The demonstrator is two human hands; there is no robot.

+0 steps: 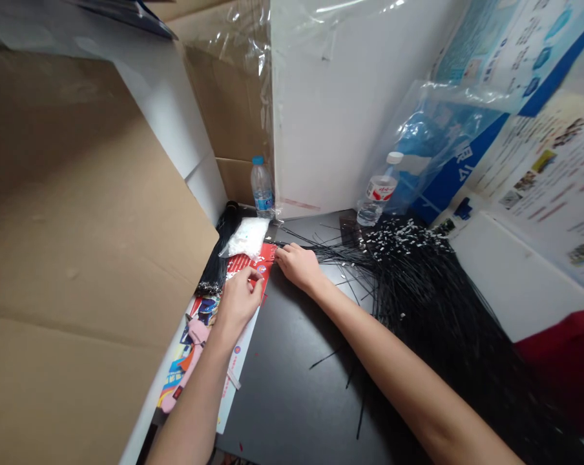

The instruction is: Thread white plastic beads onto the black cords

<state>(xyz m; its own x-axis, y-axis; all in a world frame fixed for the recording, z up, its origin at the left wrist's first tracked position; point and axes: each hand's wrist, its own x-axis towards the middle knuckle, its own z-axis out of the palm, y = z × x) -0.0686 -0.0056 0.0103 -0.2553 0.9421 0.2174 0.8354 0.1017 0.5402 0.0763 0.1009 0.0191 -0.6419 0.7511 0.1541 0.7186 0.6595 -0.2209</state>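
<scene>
My right hand (299, 265) is closed over the red printed sheet's edge, its fingertips pinched at the ends of thin black cords (323, 248). These cords stretch left from a large heap of black cords (418, 284) with small white tips. Left of it, my left hand (243, 290) has its fingers curled together above the red and white sheet (241, 263). Whatever those fingers hold is too small or hidden to make out. Just beyond both hands lies a clear bag of small white pieces (248, 237).
A large cardboard panel (79, 213) stands close on the left. Water bottles stand at the back, one blue-capped (261, 187) and one white-capped (378, 194). A tied bundle of black cords (220, 258) and a pink object (191, 361) lie left on the dark table (282, 381).
</scene>
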